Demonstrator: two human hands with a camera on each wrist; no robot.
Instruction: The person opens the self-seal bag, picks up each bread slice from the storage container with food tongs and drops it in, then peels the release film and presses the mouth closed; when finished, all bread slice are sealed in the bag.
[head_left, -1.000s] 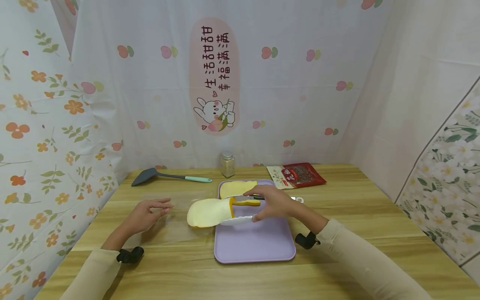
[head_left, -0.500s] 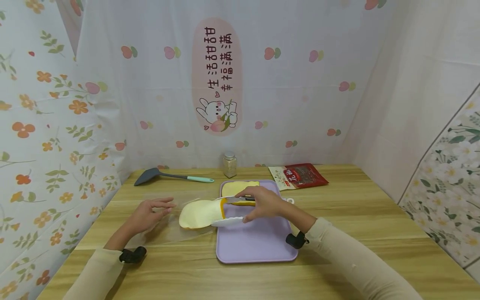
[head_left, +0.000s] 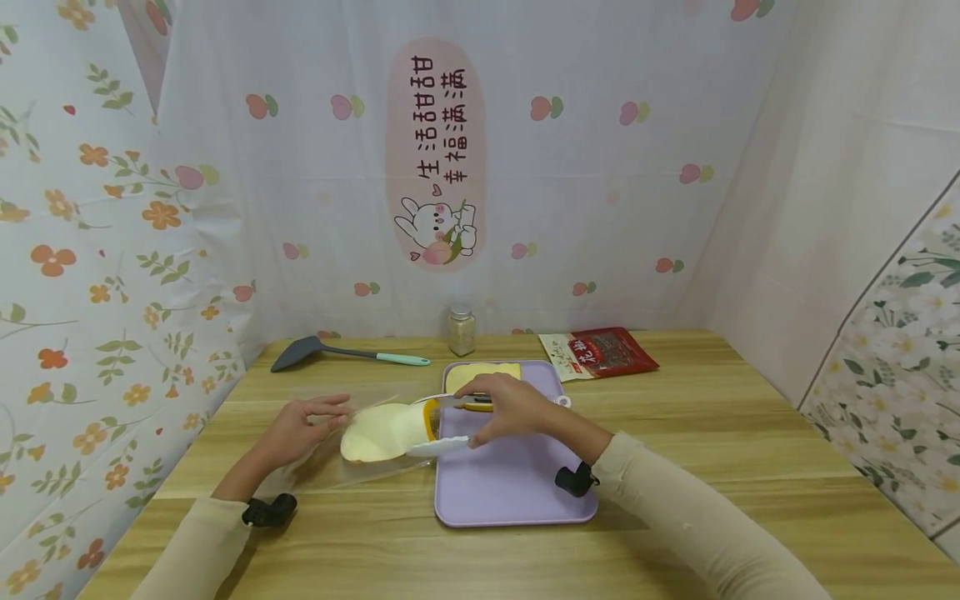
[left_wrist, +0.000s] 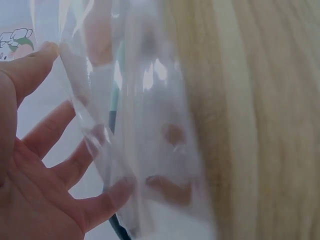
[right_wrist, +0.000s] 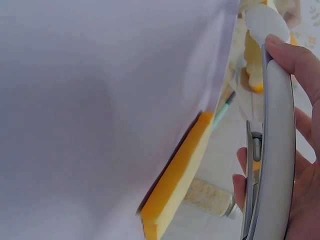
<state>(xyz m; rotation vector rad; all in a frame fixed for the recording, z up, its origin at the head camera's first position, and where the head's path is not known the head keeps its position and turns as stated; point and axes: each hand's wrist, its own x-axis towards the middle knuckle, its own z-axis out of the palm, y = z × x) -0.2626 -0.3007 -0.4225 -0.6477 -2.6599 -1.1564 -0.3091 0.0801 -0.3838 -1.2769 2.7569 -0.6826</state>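
- Just left of the purple tray (head_left: 517,492), the right hand (head_left: 510,412) grips a pair of tongs (head_left: 442,425), fingers curled over the upper arm and thumb under the lower white one.
- The tongs pinch a pale yellow slice (head_left: 378,433), which hangs out past the tray's left edge, above the worktop (head_left: 675,467).
- In the right wrist view the grey tong arm (right_wrist: 272,150) runs along under the fingers (right_wrist: 295,60), with the slice's orange edge (right_wrist: 175,175) beside the tray's rim (right_wrist: 100,100).
- Left of the tray, the left hand (head_left: 296,429) holds a clear plastic bag (head_left: 337,454), its fingers loosely curved round the bag's near end; the left wrist view shows the thumb (left_wrist: 30,65) and fingers (left_wrist: 65,165) against the film (left_wrist: 145,125).
- The slice sits at the bag's mouth, just beside the left hand's fingertips; whether it touches the film I cannot tell.
- At the tray's far end lies a second yellow slice (head_left: 483,372), just behind the right hand.
- Beyond the tray, near the curtain, stands a small spice jar (head_left: 461,330).
- Right of the jar, off the tray's far right corner, lies a red packet (head_left: 600,350).
- Left of the jar, well apart from the tray, lies a dark spatula (head_left: 345,354) with a mint handle.
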